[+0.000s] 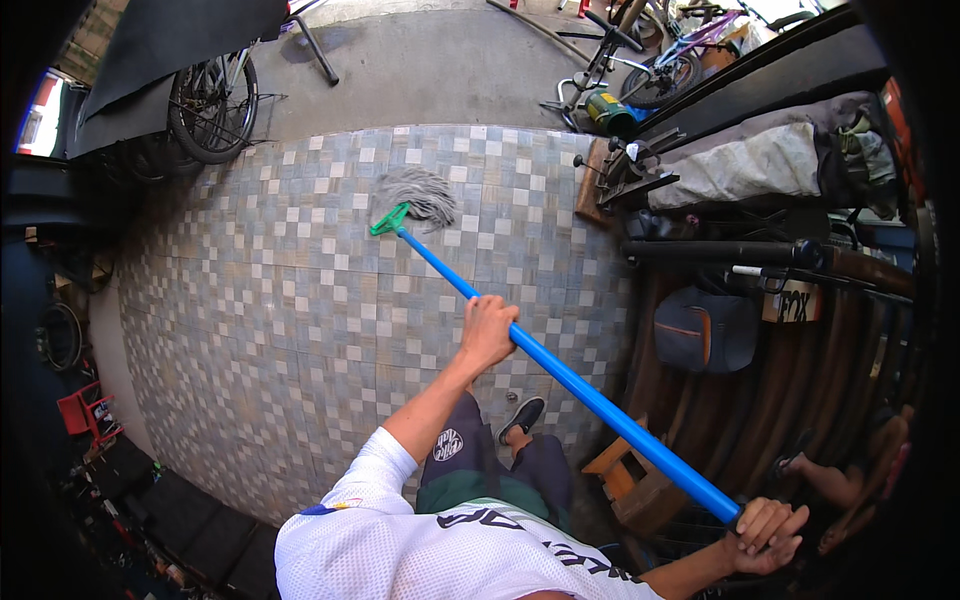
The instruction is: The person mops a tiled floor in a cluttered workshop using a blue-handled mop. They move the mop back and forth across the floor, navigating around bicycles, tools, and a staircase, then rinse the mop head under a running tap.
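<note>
A mop with a long blue handle (600, 405) slants across the view from lower right to upper left. Its grey string head (425, 195), joined by a green clamp (392, 219), lies spread on the tiled floor (290, 300) ahead of me. Partway down the handle, my left hand (488, 330) is wrapped around the blue pole. My right hand (770, 535) is closed over the handle's top end at the lower right. One dark shoe (522, 418) of mine shows on the tiles below the pole.
Bicycles stand at the far left (215, 105) and far right (665, 75). Along the right are a green can (610, 113), a metal vise-like tool (630, 175), a dark bag (705, 330) and a wooden box (635, 475). A red object (88, 413) sits by the left edge. Another person's leg (835, 480) shows at right.
</note>
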A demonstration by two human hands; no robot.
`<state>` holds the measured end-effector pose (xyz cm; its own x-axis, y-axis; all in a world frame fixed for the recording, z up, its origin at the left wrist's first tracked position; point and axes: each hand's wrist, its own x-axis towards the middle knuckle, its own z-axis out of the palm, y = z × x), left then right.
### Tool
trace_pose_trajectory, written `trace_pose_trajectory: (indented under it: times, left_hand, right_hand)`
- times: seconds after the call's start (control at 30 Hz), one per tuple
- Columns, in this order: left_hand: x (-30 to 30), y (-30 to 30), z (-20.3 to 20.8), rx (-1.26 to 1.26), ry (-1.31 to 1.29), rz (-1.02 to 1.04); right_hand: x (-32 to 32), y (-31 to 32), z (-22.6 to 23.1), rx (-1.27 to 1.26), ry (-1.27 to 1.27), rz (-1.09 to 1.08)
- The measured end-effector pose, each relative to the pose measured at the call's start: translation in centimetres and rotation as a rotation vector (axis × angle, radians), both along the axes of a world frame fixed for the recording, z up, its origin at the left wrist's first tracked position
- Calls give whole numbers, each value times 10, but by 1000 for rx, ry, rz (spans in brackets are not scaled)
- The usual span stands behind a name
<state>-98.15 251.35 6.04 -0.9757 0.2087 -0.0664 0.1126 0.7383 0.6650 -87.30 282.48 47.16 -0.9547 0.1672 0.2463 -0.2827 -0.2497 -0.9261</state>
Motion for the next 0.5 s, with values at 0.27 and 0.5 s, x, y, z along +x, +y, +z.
trace_pose_trajectory:
  times: [0.27, 0.5]
  left_hand:
    - [2, -131, -102, -331, -211, 193]
    - [55, 3, -99, -349, -183, -9]
  right_hand:
    - [-7, -40, -192, -211, -259, 129]
    - [135, 62, -173, -160, -217, -59]
